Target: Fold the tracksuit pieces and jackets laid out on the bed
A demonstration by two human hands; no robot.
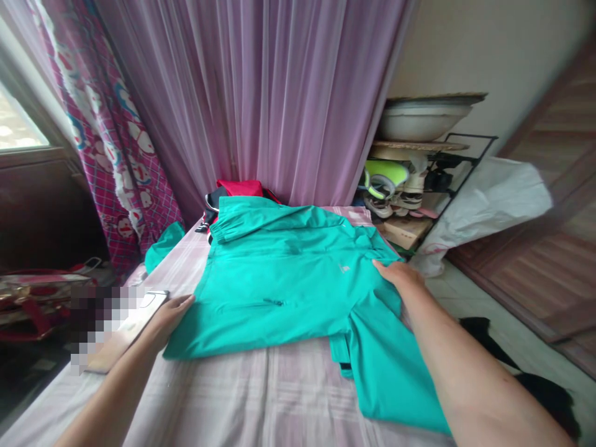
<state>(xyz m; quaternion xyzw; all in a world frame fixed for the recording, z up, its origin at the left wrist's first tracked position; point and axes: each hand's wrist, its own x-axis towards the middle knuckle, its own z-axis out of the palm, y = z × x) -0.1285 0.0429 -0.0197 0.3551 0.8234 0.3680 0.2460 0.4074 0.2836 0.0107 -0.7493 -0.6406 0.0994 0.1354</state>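
A teal jacket (298, 279) lies spread sideways on a pale plaid cloth (279, 397). One sleeve is laid across its far side; the other stretches toward the lower right. A small zip pull and a small logo show on its front. My left hand (174, 313) is at the jacket's left edge, its fingers closed on the hem. At the right end, near the collar, my right hand (398, 273) has its fingers together on the fabric.
A phone-like object (135, 329) lies left of my left hand. Red and black clothing (242, 188) sits behind the jacket, before a purple curtain (288, 99). At the right stand a shoe rack (405, 233) with basins (421, 121) and a white bag (498, 198).
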